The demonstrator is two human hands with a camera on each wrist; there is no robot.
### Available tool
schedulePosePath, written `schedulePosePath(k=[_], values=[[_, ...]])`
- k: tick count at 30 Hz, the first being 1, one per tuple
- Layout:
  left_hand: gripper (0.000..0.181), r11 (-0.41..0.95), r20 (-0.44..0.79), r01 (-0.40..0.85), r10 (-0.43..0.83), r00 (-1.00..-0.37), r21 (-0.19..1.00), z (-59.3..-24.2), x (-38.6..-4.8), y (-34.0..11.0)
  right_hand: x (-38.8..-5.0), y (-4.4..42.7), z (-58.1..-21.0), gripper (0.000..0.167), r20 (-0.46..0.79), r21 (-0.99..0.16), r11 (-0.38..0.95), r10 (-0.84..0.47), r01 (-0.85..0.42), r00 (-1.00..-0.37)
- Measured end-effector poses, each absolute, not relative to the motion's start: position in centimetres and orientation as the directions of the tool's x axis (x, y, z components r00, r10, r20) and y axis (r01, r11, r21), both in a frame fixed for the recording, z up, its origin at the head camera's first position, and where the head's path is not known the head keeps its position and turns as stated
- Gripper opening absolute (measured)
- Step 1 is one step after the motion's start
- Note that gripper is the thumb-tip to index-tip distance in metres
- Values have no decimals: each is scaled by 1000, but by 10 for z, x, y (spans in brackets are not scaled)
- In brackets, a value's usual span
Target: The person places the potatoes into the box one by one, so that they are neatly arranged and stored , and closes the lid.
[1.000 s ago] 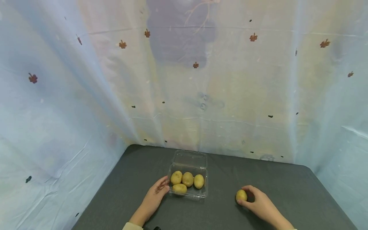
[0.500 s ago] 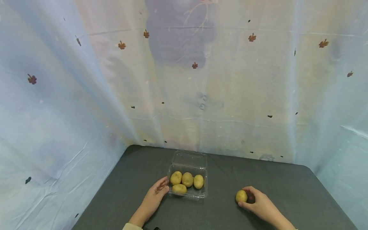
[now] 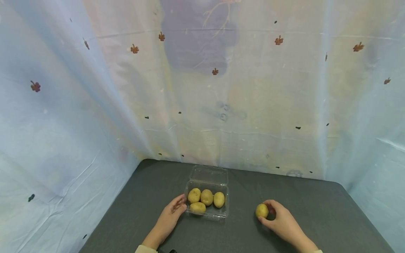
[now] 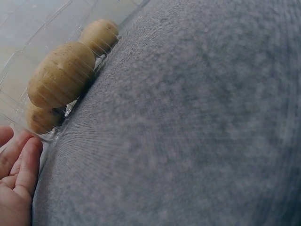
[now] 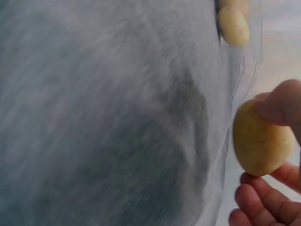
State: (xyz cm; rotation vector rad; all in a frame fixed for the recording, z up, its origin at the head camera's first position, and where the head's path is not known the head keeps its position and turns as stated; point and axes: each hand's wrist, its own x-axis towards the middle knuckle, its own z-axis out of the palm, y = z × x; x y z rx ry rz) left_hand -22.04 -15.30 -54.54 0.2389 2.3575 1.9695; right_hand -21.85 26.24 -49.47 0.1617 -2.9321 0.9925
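Observation:
In the head view a clear plastic box (image 3: pixel 211 215) with its lid folded back holds several yellow potatoes (image 3: pixel 207 197). The left hand (image 3: pixel 168 218) rests against the box's left side, its fingers relaxed; in the left wrist view the fingers (image 4: pixel 29 165) lie by the box's corner, beside potatoes (image 4: pixel 61 74) seen through the plastic. To the right of the box, the right hand (image 3: pixel 284 222) pinches a single potato (image 3: pixel 261 211) between thumb and fingers. The right wrist view shows this potato (image 5: pixel 261 137) held above the dark cloth.
A dark grey cloth covers the table (image 3: pixel 240 235). Behind and at the left hangs a pale curtain (image 3: pixel 253 91) with leaf prints. A small black object (image 3: pixel 172 251) shows at the bottom edge, near the left sleeve (image 3: pixel 145 249).
The right hand has lifted its potato slightly off the table and moved it a little to the left and away from the person. The left hand and the box have stayed put.

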Motion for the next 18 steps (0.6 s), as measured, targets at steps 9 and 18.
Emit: schedulePosePath(k=[9,18], values=[[60,167,67,92,150,-986,982,-540,-217,-152,-224,233,-481,50,264,-597,758,-123,-263,-956],[59,163,60,86,160,-985,983,-540,-218,-153,-228,203,-471,53,317,-627,710,-144,-320,-938]])
